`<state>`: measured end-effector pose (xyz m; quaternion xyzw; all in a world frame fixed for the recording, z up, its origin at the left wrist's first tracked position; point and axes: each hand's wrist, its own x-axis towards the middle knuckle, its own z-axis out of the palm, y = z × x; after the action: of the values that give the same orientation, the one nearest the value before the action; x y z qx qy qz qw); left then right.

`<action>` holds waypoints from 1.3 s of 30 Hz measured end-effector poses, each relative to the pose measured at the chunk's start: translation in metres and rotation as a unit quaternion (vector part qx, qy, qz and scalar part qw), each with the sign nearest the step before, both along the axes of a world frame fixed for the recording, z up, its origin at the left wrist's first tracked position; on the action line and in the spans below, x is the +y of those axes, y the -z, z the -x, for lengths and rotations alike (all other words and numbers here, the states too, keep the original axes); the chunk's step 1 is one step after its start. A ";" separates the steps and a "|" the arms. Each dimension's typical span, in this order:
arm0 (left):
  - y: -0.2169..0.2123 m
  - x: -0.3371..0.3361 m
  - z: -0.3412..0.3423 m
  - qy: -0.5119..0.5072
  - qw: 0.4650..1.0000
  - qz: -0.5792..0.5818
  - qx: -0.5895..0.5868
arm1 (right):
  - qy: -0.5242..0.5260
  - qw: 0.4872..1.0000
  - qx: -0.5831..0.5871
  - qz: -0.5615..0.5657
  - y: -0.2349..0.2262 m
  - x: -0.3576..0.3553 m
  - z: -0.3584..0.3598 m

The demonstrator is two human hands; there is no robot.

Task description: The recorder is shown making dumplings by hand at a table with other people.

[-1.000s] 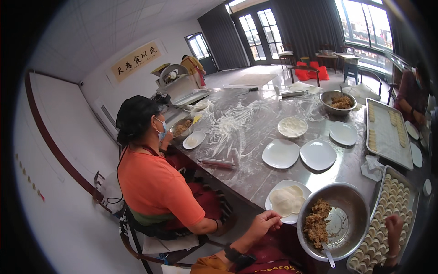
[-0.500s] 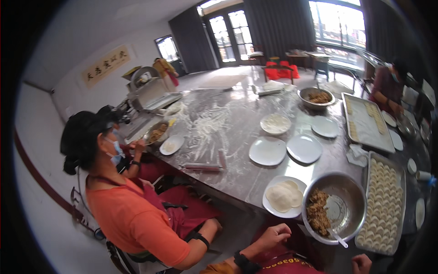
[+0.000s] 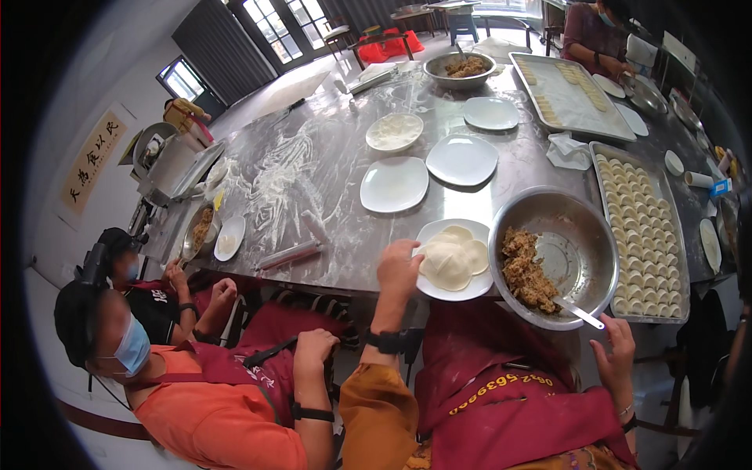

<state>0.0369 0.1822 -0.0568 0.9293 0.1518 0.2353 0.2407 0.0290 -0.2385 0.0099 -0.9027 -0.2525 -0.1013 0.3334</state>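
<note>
My left hand (image 3: 398, 269) is at the left rim of a white plate (image 3: 443, 293), its fingertips beside a pile of round dough wrappers (image 3: 453, 258). Its fingers look loosely bent and slightly apart, with nothing seen in them. Right of the plate stands a big steel bowl (image 3: 576, 235) with brown minced filling (image 3: 526, 270) heaped along its left side. A spoon (image 3: 581, 313) leans in the filling, its white handle sticking out over the near rim. Just below that handle tip, my right hand (image 3: 615, 352) hangs open, fingers apart and holding nothing.
A tray of filled dumplings (image 3: 638, 235) lies right of the bowl, a partly filled tray (image 3: 572, 94) beyond it. Empty plates (image 3: 394, 185) and a flour dish (image 3: 394, 131) sit farther back. At my left sits a co-worker in orange (image 3: 211, 407); another person (image 3: 591, 39) works far right.
My left hand has moved up from the lap area to the wrapper plate. My right hand has risen toward the spoon handle. The view has tilted down and turned right.
</note>
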 end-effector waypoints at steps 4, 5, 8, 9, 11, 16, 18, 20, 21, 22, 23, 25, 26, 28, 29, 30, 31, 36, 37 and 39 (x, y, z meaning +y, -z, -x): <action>0.009 -0.021 -0.019 0.048 0.997 0.011 0.061 | -0.032 0.999 0.023 -0.021 0.008 0.011 -0.008; 0.015 -0.023 -0.017 0.061 0.996 -0.035 0.052 | -0.042 0.999 0.024 -0.021 0.012 0.016 -0.011; 0.020 -0.038 -0.011 0.066 0.991 -0.114 0.006 | -0.053 0.998 -0.018 -0.002 0.014 0.011 -0.014; 0.031 -0.037 -0.011 0.059 0.992 -0.108 -0.025 | -0.058 0.998 -0.027 -0.013 0.017 0.010 -0.015; 0.047 -0.044 -0.016 0.061 0.993 -0.098 -0.027 | -0.041 0.998 -0.027 -0.035 0.031 0.004 -0.015; 0.051 -0.060 -0.022 0.008 0.995 -0.012 -0.095 | -0.037 0.996 0.014 -0.081 0.066 -0.016 -0.014; 0.048 -0.058 -0.020 -0.012 0.996 -0.001 -0.094 | -0.039 0.995 0.019 -0.094 0.063 -0.014 -0.020; 0.043 -0.060 -0.021 -0.025 0.996 0.012 -0.091 | -0.008 0.998 -0.054 -0.012 0.047 -0.008 -0.016; 0.039 -0.062 -0.023 -0.039 0.996 0.026 -0.076 | -0.019 0.998 -0.061 -0.006 0.048 -0.013 -0.018; 0.036 -0.065 -0.024 -0.054 0.996 0.041 -0.061 | -0.022 0.998 -0.066 -0.009 0.050 -0.017 -0.020; 0.031 -0.069 -0.025 -0.069 0.994 0.019 -0.082 | -0.024 0.997 -0.071 -0.014 0.051 -0.021 -0.021; 0.038 -0.069 -0.027 -0.071 0.993 0.009 -0.097 | -0.022 0.998 -0.062 -0.022 0.055 -0.027 -0.024; 0.041 -0.067 -0.028 -0.069 0.992 0.001 -0.108 | -0.025 0.997 -0.064 -0.024 0.055 -0.028 -0.027; 0.039 -0.069 -0.030 -0.064 0.992 0.006 -0.107 | -0.010 0.998 -0.061 -0.031 0.052 -0.030 -0.027; 0.039 -0.069 -0.029 -0.062 0.989 -0.001 -0.131 | -0.002 0.998 -0.059 -0.028 0.051 -0.031 -0.027; 0.037 -0.068 -0.027 -0.061 0.986 -0.010 -0.156 | -0.003 0.998 -0.061 -0.030 0.049 -0.029 -0.027; 0.037 -0.067 -0.026 -0.062 0.985 -0.012 -0.158 | -0.008 0.997 -0.077 -0.025 0.045 -0.029 -0.026; 0.031 -0.077 -0.013 -0.013 0.987 0.072 -0.145 | 0.028 0.998 -0.054 -0.025 0.034 -0.030 -0.020; 0.027 -0.077 -0.012 -0.016 0.987 0.056 -0.148 | 0.029 0.998 -0.054 -0.026 0.032 -0.029 -0.019; 0.028 -0.073 -0.013 -0.016 0.989 0.048 -0.138 | 0.028 0.998 -0.033 -0.042 0.028 -0.026 -0.019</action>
<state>0.0495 0.1091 -0.0852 0.8729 0.1435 0.3574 0.2997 0.0476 -0.2643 -0.0180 -0.8907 -0.2331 -0.1510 0.3598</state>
